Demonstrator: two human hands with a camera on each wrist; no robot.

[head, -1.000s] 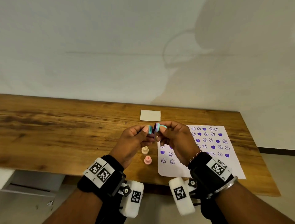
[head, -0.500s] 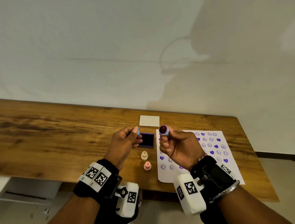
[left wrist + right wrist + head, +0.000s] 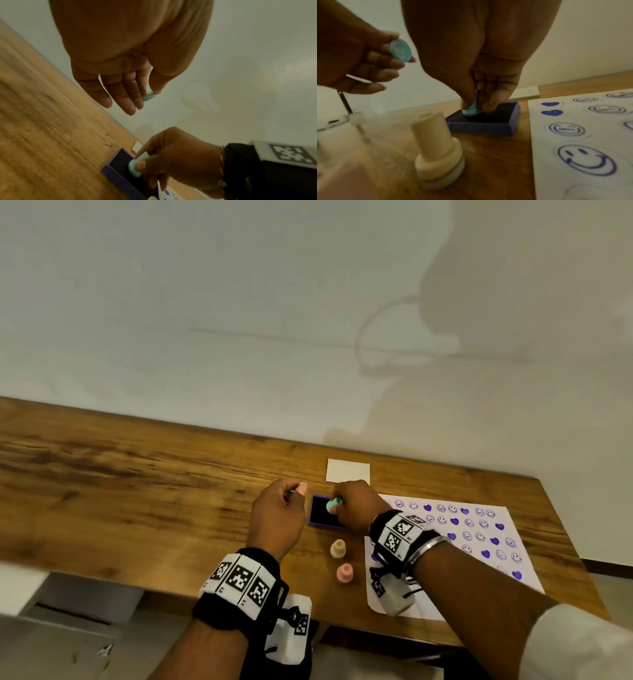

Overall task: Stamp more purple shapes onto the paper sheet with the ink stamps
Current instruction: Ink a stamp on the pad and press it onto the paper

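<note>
Three stamps [image 3: 334, 504], one ink pad [image 3: 320, 513], one sheet [image 3: 479, 542]

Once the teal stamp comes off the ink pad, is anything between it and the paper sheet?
Nothing visible. The teal stamp, in the right hand, sits on the ink pad; the paper sheet lies right beside it, only bare table between.

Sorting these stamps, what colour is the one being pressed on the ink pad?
Teal stamp, clearest in the right wrist view.
</note>
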